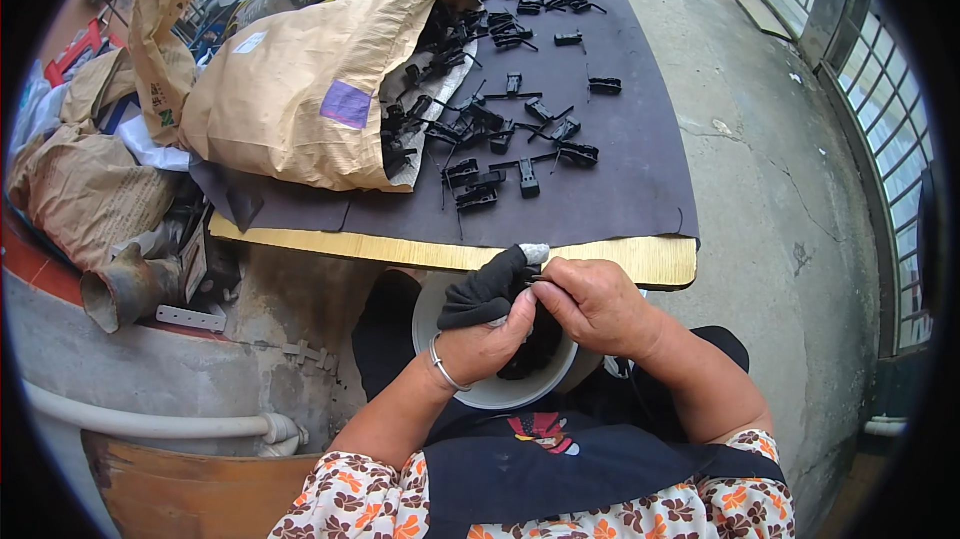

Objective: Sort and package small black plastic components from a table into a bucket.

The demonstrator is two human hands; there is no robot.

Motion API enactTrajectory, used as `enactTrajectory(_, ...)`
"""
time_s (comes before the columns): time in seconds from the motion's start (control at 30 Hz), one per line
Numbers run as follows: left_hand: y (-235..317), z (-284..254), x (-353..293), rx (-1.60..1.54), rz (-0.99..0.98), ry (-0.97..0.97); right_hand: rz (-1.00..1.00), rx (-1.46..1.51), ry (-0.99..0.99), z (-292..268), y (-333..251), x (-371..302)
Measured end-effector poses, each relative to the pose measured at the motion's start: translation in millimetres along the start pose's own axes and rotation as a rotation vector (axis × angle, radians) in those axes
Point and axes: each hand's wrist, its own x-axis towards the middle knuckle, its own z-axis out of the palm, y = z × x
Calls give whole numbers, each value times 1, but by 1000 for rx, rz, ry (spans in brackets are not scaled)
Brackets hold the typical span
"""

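1. Left hand [490, 324]: fingers curled inward, thumb bare, the others under a black cover [488, 289] with one pale tip. It grips a small dark part [534, 279], mostly hidden; the cover presumably guards the fingers against hard edges.
2. Right hand [597, 304]: bare, thumb and forefinger pinched on the same part from the other side. A tip pinch suggests fine work on something thin; the exact contact is too small to read.
3. Location of the part: between the two hands, just off the near edge of the table [640, 261] and above the bucket [428, 314]. Holding it there likely lets anything dropped fall inside.
4. Bucket: white, round, set between the person's legs and beneath the hands. Black contents [530, 354] show inside, partly covered by the wrists; their shape cannot be told.
5. Sack [280, 104]: tan paper, on its side on the table, mouth turned right. More black pieces fill the opening, so lying flat probably keeps them within reach.
6. Loose black pieces [528, 179]: small, blocky, several with thin stems. One cluster lies beside the sack's mouth, another near the far edge, a few apart. The spread presumably makes single ones easier to pick.
7. Cloth [630, 159]: dark grey, under sack and pieces, stopping short of the table's near edge; probably a protective layer.
8. Apron [470, 484]: dark, over a flowered top, likely worn to keep dirt off.
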Motion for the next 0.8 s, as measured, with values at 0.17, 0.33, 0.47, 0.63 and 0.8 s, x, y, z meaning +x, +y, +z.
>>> enactTrajectory(0.17, -3, -2, -2, -55, -58, -9, -7, -4, -5, 2, -2, 1)
enactTrajectory(0.33, -5, -3, 0, -53, -49, -12, 2, 3, -3, 1, -2, 2)
enactTrajectory(0.47, -3, -3, -1, -74, -82, -12, -8, -5, -11, 1, -2, 2)
enactTrajectory(0.63, -7, -1, -1, -43, 13, 17, -18, 45, 29, 4, 0, 0)
enactTrajectory(0.8, -4, 1, -1, -63, -23, 5, -15, 42, 19, 3, 0, 0)
